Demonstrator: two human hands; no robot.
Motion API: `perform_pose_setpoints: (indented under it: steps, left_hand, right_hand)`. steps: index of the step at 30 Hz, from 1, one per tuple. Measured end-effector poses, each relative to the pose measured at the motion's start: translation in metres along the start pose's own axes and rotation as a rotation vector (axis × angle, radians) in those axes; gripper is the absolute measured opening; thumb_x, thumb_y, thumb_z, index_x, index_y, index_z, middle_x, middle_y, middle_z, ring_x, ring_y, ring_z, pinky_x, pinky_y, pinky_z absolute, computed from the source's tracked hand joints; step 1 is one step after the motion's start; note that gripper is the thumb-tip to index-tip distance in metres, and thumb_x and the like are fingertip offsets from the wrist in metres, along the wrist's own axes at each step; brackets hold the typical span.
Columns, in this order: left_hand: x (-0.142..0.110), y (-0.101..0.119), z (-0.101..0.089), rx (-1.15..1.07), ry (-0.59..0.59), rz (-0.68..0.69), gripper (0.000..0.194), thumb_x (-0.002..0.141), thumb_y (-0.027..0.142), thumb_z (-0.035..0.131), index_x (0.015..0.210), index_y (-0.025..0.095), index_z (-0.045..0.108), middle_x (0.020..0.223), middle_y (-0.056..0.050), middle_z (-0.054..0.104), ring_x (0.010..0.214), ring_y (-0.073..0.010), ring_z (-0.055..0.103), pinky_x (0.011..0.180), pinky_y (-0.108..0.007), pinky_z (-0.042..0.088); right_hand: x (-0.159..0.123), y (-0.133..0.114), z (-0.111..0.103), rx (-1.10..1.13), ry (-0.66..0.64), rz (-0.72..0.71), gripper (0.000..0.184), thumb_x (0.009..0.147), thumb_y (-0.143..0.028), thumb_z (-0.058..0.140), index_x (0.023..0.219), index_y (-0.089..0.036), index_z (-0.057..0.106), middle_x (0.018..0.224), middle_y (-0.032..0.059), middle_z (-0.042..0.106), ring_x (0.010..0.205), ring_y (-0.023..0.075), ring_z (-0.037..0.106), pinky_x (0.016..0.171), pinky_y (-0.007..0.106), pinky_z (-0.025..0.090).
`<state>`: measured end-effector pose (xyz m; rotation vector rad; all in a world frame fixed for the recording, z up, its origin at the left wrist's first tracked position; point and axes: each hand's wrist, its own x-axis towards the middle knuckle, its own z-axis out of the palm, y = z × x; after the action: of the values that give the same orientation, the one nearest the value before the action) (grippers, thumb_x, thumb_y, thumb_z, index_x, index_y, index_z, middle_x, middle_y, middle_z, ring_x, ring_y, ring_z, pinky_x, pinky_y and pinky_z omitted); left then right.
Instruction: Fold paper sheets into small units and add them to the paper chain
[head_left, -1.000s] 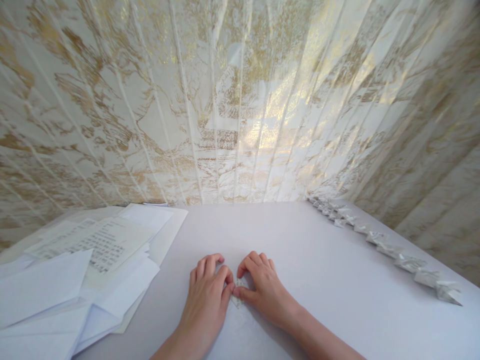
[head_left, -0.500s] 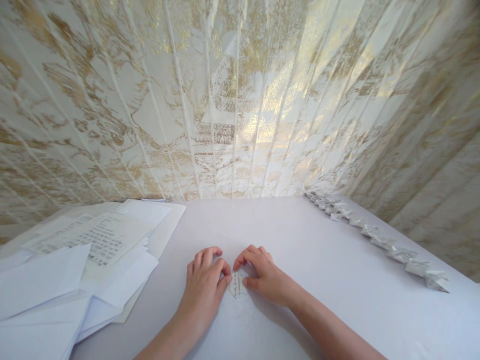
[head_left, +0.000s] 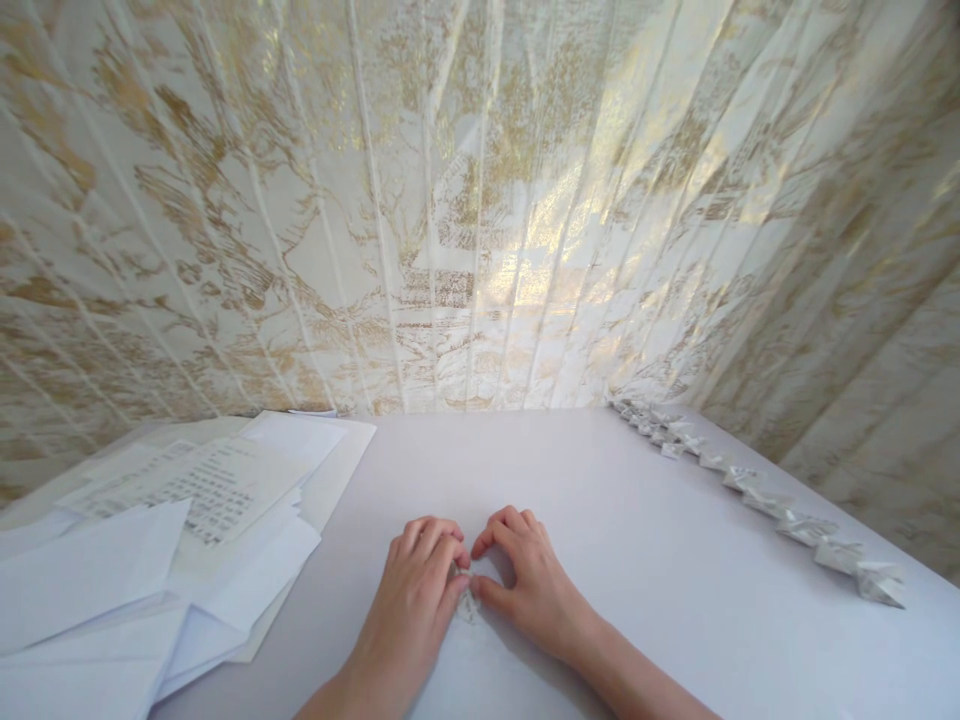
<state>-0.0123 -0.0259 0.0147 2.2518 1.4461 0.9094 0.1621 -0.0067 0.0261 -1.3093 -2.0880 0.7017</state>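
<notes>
Left hand (head_left: 420, 580) and right hand (head_left: 534, 585) meet at a small slip (head_left: 469, 605).
The left hand seems to pinch the slip by thumb and forefinger; the right hand curves beside it, but one cannot tell if it grips. The slip is low over the table (head_left: 600, 500), between both hands. Left of the slip are papers (head_left: 90, 555); far to its right, a row of folded pieces (head_left: 806, 527). Uneven pressure from the thumbs could perhaps skew the slip or crease it crookedly.
</notes>
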Motion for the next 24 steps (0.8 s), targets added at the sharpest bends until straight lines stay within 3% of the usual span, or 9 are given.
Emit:
perform_pose_setpoints:
  steps: [5,8,12,19,24]
  left_hand:
    - [0.003,0.009,-0.006,-0.588,0.044,-0.332,0.025,0.091,0.044,0.047,0.079,0.022,0.053,0.073,0.003,0.055,0.071,-0.0165,0.053,0.067,-0.027,0.044]
    - [0.002,0.012,-0.003,-0.804,0.055,-0.421,0.03,0.088,0.05,0.05,0.081,0.021,0.053,0.068,0.003,0.056,0.067,-0.0151,0.054,0.067,-0.026,0.044]
    - [-0.001,0.011,0.001,-0.898,0.048,-0.422,0.029,0.085,0.05,0.057,0.084,0.021,0.053,0.066,0.003,0.059,0.066,-0.015,0.057,0.067,-0.026,0.044]
    - [-0.002,0.009,0.006,-0.857,-0.077,-0.394,0.028,0.086,0.049,0.057,0.085,0.02,0.055,0.067,0.003,0.057,0.066,-0.014,0.058,0.064,-0.024,0.045]
    - [-0.005,0.012,0.008,-0.87,-0.149,-0.444,0.032,0.087,0.052,0.054,0.081,0.021,0.05,0.06,0.006,0.056,0.046,-0.009,0.052,0.049,-0.02,0.041]
  right_hand:
    - [0.0,-0.006,0.004,0.299,-0.011,0.004,0.009,0.079,-0.017,0.07,0.08,-0.021,0.062,0.087,-0.0008,0.061,0.087,0.018,0.053,0.078,0.028,0.039]
    - [-0.001,-0.009,0.01,0.498,-0.005,0.106,0.015,0.086,-0.029,0.062,0.076,-0.019,0.059,0.073,-0.0015,0.06,0.07,0.0151,0.052,0.065,0.025,0.039]
    - [0.0,-0.004,0.016,0.664,0.04,0.182,0.028,0.084,-0.044,0.064,0.073,-0.019,0.056,0.06,-0.0043,0.052,0.056,0.0115,0.043,0.055,0.023,0.033]
    - [0.002,0.001,0.014,0.691,0.018,0.207,0.038,0.079,-0.054,0.066,0.071,-0.018,0.059,0.05,-0.007,0.044,0.047,0.009,0.033,0.047,0.023,0.024]
    - [0.0,-0.001,0.014,0.756,-0.005,0.234,0.039,0.08,-0.055,0.066,0.073,-0.017,0.058,0.045,-0.0087,0.042,0.043,0.0072,0.029,0.046,0.022,0.023]
